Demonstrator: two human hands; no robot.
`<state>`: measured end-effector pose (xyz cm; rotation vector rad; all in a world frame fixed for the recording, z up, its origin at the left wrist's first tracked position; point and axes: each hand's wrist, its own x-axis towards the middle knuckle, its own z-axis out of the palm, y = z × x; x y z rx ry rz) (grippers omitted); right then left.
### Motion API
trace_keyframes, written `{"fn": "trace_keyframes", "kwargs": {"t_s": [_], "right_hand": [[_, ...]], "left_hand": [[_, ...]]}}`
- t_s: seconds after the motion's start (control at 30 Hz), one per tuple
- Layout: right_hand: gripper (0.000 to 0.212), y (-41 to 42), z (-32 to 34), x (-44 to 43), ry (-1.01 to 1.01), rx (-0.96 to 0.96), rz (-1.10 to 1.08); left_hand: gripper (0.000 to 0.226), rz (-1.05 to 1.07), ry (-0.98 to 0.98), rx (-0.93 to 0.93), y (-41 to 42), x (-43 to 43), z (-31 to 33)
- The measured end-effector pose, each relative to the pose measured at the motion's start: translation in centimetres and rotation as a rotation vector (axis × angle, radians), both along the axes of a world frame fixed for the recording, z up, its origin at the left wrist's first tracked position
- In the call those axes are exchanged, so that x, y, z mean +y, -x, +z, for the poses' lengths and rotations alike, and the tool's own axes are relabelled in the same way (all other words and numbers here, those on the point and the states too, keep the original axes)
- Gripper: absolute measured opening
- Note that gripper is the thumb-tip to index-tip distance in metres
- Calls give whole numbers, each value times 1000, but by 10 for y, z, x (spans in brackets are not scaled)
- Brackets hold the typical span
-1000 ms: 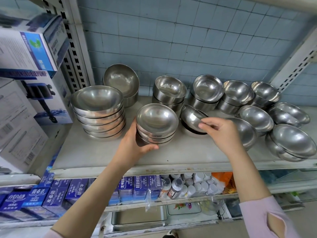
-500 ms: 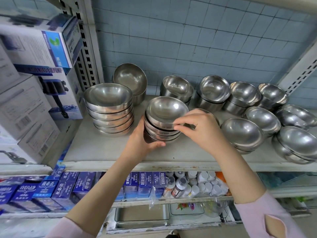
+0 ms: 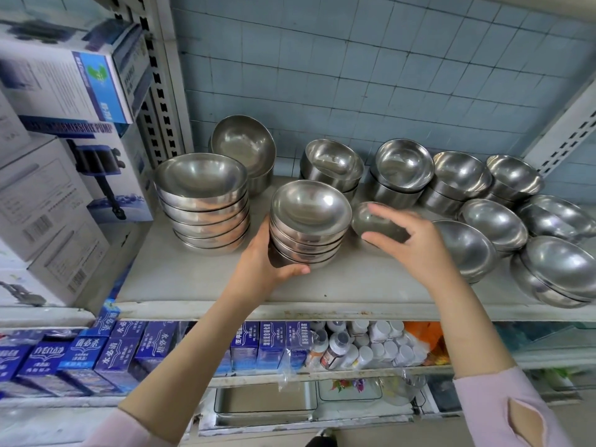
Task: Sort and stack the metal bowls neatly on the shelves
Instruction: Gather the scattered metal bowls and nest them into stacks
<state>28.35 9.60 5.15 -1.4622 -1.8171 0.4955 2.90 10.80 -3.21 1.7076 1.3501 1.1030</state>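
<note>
Many steel bowls stand on a grey shelf point(image 3: 193, 282). My left hand point(image 3: 261, 262) grips the left side of a short stack of medium bowls point(image 3: 309, 227) near the shelf's middle. Just right of that stack, my right hand point(image 3: 412, 243) holds a small tilted bowl point(image 3: 371, 222) between its thumb and fingers. A taller stack of wide bowls point(image 3: 201, 204) stands to the left, with a tilted bowl point(image 3: 243, 146) behind it. Small stacks point(image 3: 403, 166) line the back, and loose bowls point(image 3: 493, 221) crowd the right end.
White and blue cartons point(image 3: 61, 85) are piled left of a perforated upright point(image 3: 161, 75). The lower shelf carries blue boxes point(image 3: 129, 343) and white bottles point(image 3: 371, 346). A bowl pile point(image 3: 561, 275) overhangs the front edge at the right.
My right hand set a bowl onto the medium stack, then moved right onto the small tilted bowl. My left hand stayed on the stack.
</note>
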Motion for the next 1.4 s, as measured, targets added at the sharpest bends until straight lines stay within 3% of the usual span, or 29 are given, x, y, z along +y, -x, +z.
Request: {"fn": "trace_keyframes", "kwargs": {"t_s": [0.17,0.4,0.6,0.73,0.9,1.07,1.4], "right_hand": [[41,-20,-28,7,229,-72,-45],[19,-23,-36,16,118,-99,-60],[23,-21,3,5,24,45,-112],[28,-5,43,-9,-140,87,-52],[15,32,64,-9,-279,12,103],[8,57,46,-4,-279,-127,224],[6,58,26,2,-256,-135,276]], "left_hand": [[104,-8,6,-7,0,0,1],[105,-1,7,3,0,-1,1],[106,-14,7,-21,0,1,1],[106,-17,13,-38,1,1,0],[105,-19,-6,-41,1,-1,2],[105,-25,-22,-50,0,-3,4],[100,19,2,-25,1,-1,3]]}}
